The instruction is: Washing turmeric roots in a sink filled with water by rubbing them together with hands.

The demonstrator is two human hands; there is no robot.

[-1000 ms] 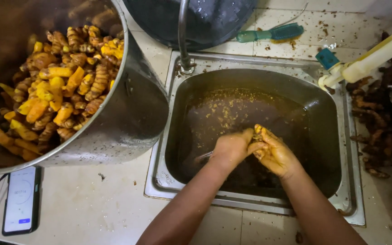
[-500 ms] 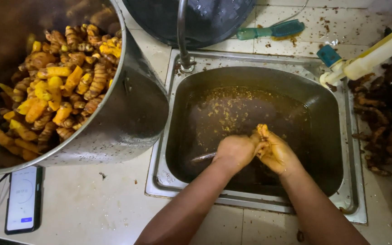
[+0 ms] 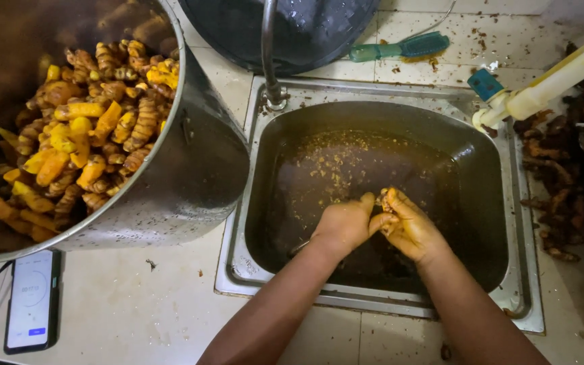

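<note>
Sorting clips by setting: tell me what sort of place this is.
Probably a kitchen wash area, maybe for bulk food prep. A steel sink with a tap is set in a tiled counter, both hands work over it, and a big pot holds orange roots.

Small knobbly yellow-orange turmeric root piece: lower centre of the frame, pinched between the fingertips of the left hand and the right hand, largely covered by them; only a lumpy, wet, ochre-stained end shows. Both hands are closed around it, thumbs meeting, stained yellow. Rectangular stainless-steel sink basin: centre to right of the frame, holding dark brown murky water flecked with floating yellow peel scraps; the root sits just above that water.
</note>
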